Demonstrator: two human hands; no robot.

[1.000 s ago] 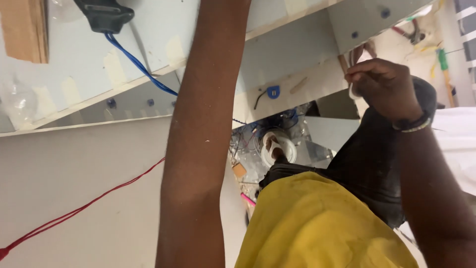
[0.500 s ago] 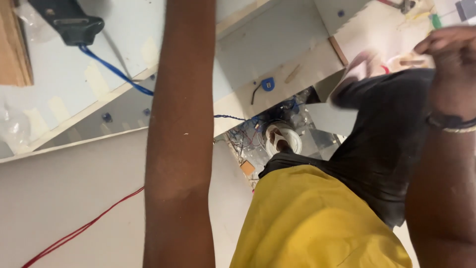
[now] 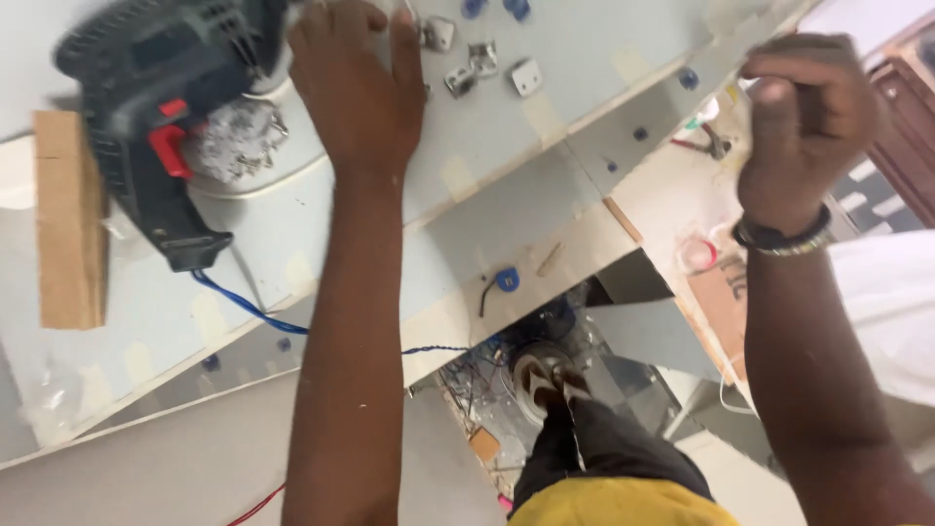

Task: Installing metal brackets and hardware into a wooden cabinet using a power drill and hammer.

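Observation:
My left hand lies palm down on a pale grey board, fingers stretched toward the top edge. Several small metal brackets lie just right of it. Left of the hand, a white bowl holds shiny screws. A dark corded power tool with a red trigger rests beside the bowl. My right hand hovers at the upper right, curled into a fist above the board's right end, with a bracelet on its wrist. Nothing shows inside the fist.
A wooden block lies at the far left. A blue cable runs from the tool across the board. Below the board's edge are my sandalled foot, tangled wires, a red wire and yellow cloth.
The view has swung up onto the board, bringing the power tool, bowl and brackets into sight. My left hand now rests by the brackets. My right hand has risen, still fisted.

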